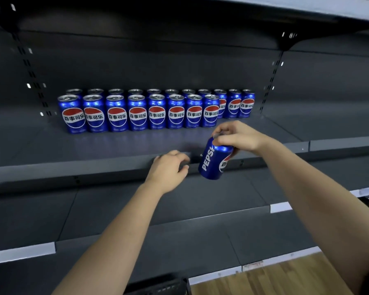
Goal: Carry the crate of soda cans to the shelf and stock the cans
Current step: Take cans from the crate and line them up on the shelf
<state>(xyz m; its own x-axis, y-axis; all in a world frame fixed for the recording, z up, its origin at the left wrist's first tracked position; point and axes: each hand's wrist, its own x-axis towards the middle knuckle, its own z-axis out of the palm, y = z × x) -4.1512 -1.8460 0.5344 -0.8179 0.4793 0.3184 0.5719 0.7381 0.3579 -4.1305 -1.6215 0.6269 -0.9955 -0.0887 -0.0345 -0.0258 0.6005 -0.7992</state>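
Right hand point(237, 137) and left hand point(168, 169) reach toward the dark grey metal shelf point(51, 145). Its two rows of blue Pepsi cans point(136, 112) face label-out. The left is loosely curled and empty. The right pinches a tilted blue aluminium soda can point(214, 161) by its top, probably to fill the front row's right end.

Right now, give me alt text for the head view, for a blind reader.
The right hand grips a tilted blue can by its top, before a dark shelf. Two rows of cans stand at its back; the empty left hand is beside the can.
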